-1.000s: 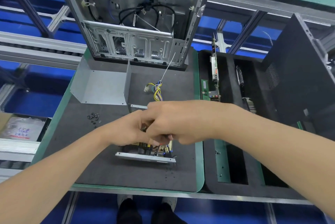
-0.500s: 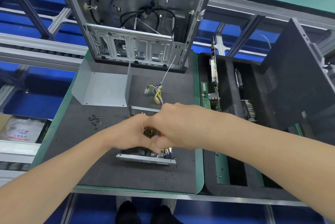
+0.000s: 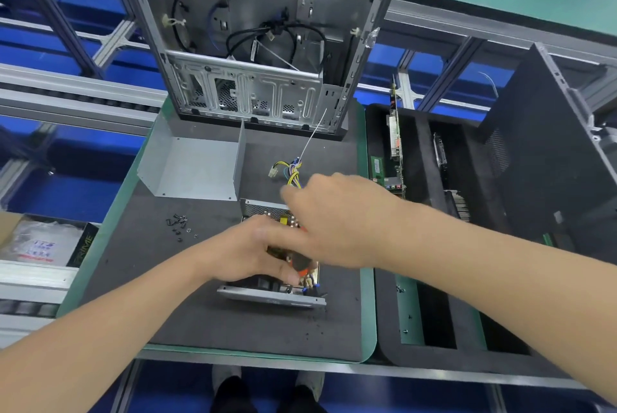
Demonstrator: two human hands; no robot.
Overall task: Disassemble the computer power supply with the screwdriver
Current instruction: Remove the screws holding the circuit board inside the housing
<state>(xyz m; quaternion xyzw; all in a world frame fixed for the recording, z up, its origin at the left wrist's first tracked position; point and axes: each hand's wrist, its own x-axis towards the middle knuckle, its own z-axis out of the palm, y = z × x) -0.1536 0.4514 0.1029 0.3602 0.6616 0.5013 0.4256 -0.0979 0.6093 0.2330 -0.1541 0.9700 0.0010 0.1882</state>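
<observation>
Two hands crowd the power supply (image 3: pixel 272 295) in the head view, low on the dark mat (image 3: pixel 233 329). Since a second ago our right hand (image 3: pixel 337 222) has lifted back toward the cable bundle (image 3: pixel 290 172), baring the grille and the orange-and-black screwdriver (image 3: pixel 302 264) handle. We judge the tool is being re-seated for another screw. The handle lies between the right palm and the thumb of our left hand (image 3: pixel 247 252), which rests on the supply. Whether either hand grips it we cannot tell, as the fingers are blurred or hidden.

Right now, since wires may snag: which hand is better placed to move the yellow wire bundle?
Right: the right hand is beside the wire bundle; the left hand is lower, on the power supply by the screwdriver.
</observation>
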